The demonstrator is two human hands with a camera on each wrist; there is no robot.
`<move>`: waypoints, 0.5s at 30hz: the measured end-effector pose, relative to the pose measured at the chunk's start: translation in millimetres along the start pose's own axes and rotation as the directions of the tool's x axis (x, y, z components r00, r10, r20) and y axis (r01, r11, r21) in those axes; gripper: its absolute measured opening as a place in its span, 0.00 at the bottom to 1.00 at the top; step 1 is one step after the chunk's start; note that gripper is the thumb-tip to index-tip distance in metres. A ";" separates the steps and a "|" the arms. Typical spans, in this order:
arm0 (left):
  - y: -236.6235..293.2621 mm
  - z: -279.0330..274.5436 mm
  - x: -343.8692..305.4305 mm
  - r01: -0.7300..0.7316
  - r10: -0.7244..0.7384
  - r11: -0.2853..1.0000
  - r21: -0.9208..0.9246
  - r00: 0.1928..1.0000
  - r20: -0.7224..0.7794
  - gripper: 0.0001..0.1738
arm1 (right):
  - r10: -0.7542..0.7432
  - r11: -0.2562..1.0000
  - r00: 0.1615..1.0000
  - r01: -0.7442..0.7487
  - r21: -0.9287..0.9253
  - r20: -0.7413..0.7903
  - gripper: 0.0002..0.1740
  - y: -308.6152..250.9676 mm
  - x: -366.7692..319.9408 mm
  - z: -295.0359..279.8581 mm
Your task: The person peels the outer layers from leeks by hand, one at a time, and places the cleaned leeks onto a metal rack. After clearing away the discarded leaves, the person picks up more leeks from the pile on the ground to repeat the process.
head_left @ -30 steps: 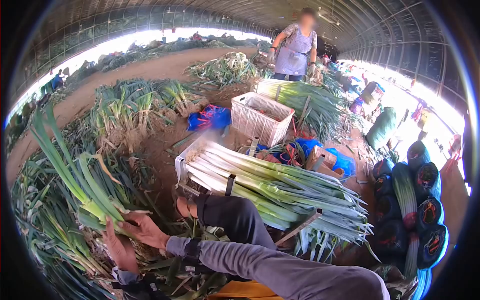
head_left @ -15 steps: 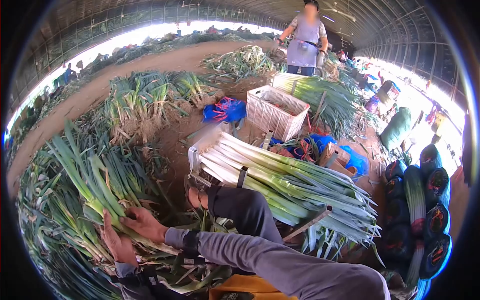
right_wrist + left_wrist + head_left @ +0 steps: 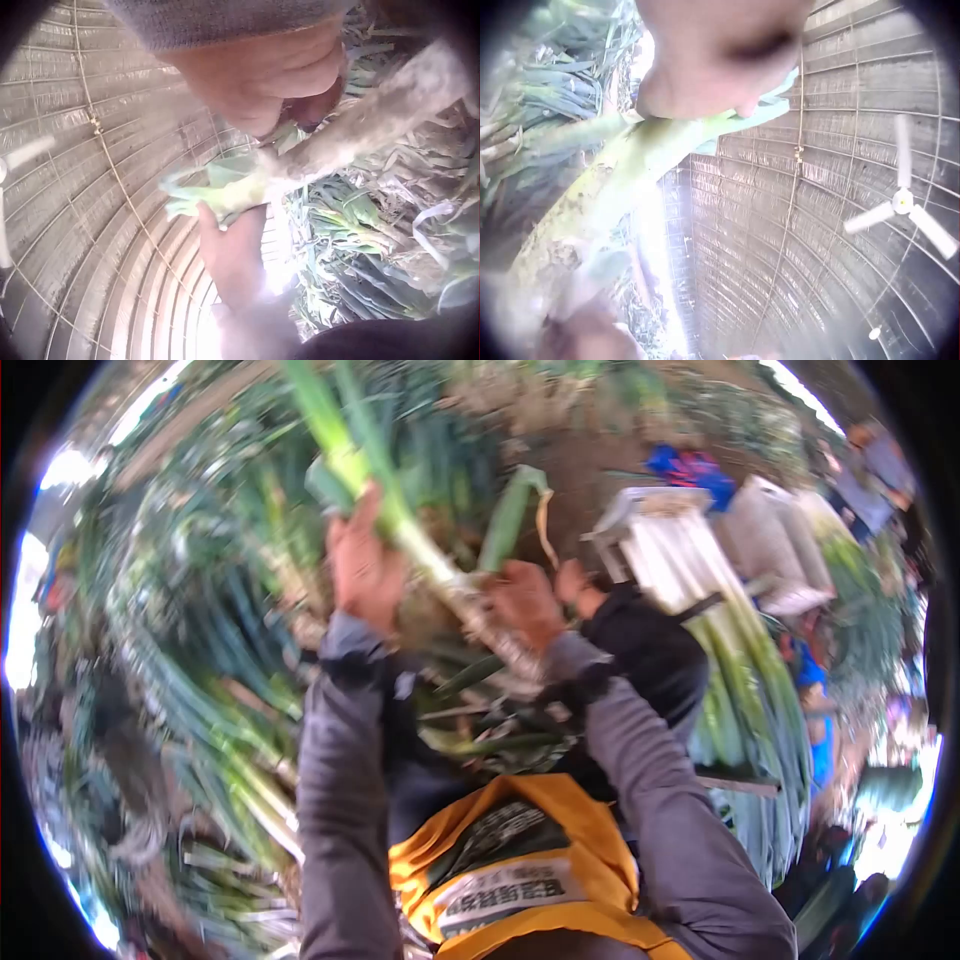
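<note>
My left hand (image 3: 368, 565) grips a leek (image 3: 432, 558) partway up its stem, with the green leaves rising past the fingers. The root end of the leek slants down toward my right forearm. In the right wrist view, my left hand (image 3: 236, 255) has its thumb across the pale green part. My right hand (image 3: 525, 600) is beside the lower stem, its curled fingers pinching a green leaf (image 3: 508, 525) with a dry yellow tip. Soil clings to the stem (image 3: 360, 127) close to the right fingers.
Trimmed leeks (image 3: 690, 560) lie in a metal rack on the right, near my bent knee (image 3: 650, 655). A plastic crate (image 3: 770, 540) stands beyond it. Untrimmed leeks (image 3: 220, 700) are heaped on the left. Another person (image 3: 880, 470) is at the far right.
The view has swung down and left. The leek's lower stem now shows between the hands, and my right hand has moved away from the left, with a leaf in its fingers.
</note>
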State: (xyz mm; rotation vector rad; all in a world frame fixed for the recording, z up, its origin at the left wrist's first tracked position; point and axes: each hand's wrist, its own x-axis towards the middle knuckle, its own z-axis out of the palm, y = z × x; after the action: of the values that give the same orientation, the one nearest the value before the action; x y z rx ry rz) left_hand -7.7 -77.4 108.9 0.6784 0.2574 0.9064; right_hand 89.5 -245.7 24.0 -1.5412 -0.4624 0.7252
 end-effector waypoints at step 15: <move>21.2 -41.0 28.8 0.044 -0.045 0.997 0.067 0.999 0.006 0.21 | -0.244 0.970 0.877 0.227 0.092 0.414 0.23 26.7 6.3 -33.0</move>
State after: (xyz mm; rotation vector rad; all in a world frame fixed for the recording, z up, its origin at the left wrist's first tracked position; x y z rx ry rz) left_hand -23.4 -27.7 93.2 0.7347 0.2964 0.8554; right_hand 113.2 -268.4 -3.7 -1.2563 -0.9389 0.8724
